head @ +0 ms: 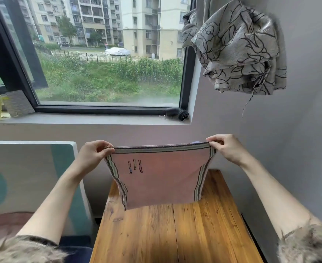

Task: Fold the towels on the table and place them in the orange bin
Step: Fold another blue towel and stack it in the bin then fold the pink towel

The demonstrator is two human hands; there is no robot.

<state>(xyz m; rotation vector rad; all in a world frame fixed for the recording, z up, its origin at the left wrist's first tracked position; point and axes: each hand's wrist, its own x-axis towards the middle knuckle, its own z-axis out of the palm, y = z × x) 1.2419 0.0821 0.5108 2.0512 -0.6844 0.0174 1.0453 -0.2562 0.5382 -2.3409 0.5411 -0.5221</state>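
Holding: left hand (92, 153) and right hand (225, 148) each pinch a top corner of the towel (162, 177)
Edges: top taut; bottom hangs over the table (175, 234)

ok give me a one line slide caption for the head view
Left hand and right hand pinch the top corners of a pink towel, hanging above a wooden table.

Wooden plank table (175, 234) — the hanging towel's (160, 179) lower edge meets it.
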